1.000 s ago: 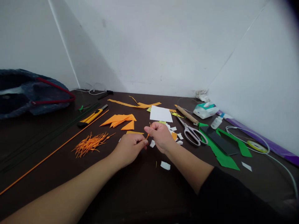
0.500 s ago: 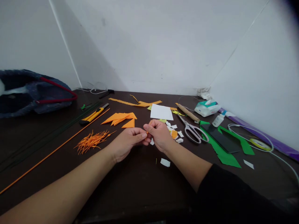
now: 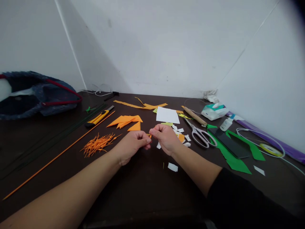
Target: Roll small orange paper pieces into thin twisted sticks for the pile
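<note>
My left hand and my right hand meet over the middle of the dark table. Both pinch a thin orange paper strip between fingertips, and only a short bit of it shows between them. A pile of similar thin orange strips lies to the left of my left hand. Folded orange paper pieces lie just beyond my hands. Small white scraps lie near my right wrist.
Scissors, a wooden stick, a white sheet, green paper, a dark phone, a glue bottle and a tissue pack lie right. A yellow cutter, a long orange rod and a dark bag lie left.
My two hands have drawn closer together and lifted slightly off the table, with the orange strip now almost hidden between the fingertips. The view has shifted a little.
</note>
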`<state>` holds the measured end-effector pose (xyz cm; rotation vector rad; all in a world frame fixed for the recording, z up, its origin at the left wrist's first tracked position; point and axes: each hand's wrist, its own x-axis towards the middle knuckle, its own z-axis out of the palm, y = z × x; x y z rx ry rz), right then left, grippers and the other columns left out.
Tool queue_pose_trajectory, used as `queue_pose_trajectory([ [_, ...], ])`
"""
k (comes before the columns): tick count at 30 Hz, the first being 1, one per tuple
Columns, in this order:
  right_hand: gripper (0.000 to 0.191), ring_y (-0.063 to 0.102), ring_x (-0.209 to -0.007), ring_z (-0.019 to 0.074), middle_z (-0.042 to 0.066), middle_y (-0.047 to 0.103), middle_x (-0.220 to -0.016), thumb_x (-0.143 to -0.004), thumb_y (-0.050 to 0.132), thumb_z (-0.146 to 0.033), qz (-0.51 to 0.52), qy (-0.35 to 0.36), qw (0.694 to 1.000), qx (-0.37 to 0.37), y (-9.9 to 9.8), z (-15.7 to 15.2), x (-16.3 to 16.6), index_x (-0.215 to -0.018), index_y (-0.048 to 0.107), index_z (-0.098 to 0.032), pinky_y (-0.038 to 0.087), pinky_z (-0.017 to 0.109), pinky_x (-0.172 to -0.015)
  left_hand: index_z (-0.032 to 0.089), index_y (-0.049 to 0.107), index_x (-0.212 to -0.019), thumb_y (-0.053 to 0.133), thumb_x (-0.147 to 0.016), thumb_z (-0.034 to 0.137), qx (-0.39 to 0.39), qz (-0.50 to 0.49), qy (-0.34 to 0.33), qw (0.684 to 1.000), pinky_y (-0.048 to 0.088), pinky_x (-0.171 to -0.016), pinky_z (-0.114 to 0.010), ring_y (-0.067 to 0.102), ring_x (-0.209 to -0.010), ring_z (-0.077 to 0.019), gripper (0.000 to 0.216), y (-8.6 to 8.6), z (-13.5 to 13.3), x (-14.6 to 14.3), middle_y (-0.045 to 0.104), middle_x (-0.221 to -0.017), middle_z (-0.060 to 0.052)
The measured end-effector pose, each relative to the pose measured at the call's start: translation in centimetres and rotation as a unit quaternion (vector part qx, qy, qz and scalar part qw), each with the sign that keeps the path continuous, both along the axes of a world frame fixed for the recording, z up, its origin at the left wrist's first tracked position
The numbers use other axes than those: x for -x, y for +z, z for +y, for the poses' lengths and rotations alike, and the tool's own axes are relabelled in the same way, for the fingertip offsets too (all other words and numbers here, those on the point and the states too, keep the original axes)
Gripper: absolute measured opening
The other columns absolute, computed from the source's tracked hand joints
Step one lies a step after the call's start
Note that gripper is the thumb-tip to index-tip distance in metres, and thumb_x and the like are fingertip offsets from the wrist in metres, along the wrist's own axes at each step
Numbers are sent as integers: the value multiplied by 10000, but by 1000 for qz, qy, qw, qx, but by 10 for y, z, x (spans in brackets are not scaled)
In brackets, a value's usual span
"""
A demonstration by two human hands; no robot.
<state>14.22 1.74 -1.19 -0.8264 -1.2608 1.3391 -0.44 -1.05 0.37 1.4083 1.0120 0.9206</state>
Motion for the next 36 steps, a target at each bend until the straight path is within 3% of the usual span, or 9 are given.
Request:
queue_pose_trajectory([
  [10,259,326,-518,94,-58,376,-529,-634,649,-286,-84,-72,994,-17,1,-4,6,-530,430,-193,284,255,-510,178,463,-575,583,-675,231,-86,118,99,984,289,-532,-245,374,-518,-103,164,3,-3,-4,426,-539,65],
  [20,248,346,-518,91,-55,414,-534,-642,656,-308,-74,-81,994,-11,-6,-3,8,-536,469,-182,290,258,-521,169,444,-513,596,-626,153,-125,116,121,978,386,-692,-288,539,-736,-155,190,5,-2,-7,577,-755,-8],
  [25,232,379,-522,93,-54,437,-540,-631,661,-299,-60,-75,995,-15,-4,-4,6,-537,484,-183,318,257,-532,174,486,-557,656,-605,251,-119,181,141,966,378,-587,-284,496,-599,-149,193,1,0,-6,532,-602,20],
  [27,214,416,-539,98,-44,470,-553,-631,664,-287,-56,-62,996,-15,-2,-4,4,-544,498,-183,339,257,-541,170,549,-655,702,-580,301,-110,165,117,973,386,-599,-286,505,-621,-154,215,1,-2,-6,553,-636,16],
  [30,185,462,-545,100,-33,516,-571,-631,669,-266,-40,-28,999,-18,-1,-5,0,-567,515,-183,375,263,-551,163,612,-848,665,-656,381,-65,54,55,995,410,-712,-311,549,-751,-178,295,3,-4,-7,628,-806,-31],
  [33,206,458,-477,94,-46,507,-517,-666,651,-294,-5,27,1000,-9,-1,-7,-2,-596,484,-195,400,280,-522,137,656,-810,519,-788,424,0,-42,-7,999,403,-797,-340,572,-790,-191,319,2,-3,-6,661,-803,-72],
  [36,249,391,-402,73,-77,439,-454,-691,640,-321,31,70,997,0,0,-10,-2,-607,436,-206,378,272,-463,137,674,-784,503,-807,409,42,-83,-50,994,397,-831,-353,588,-789,-195,322,1,-2,-6,676,-778,-82],
])
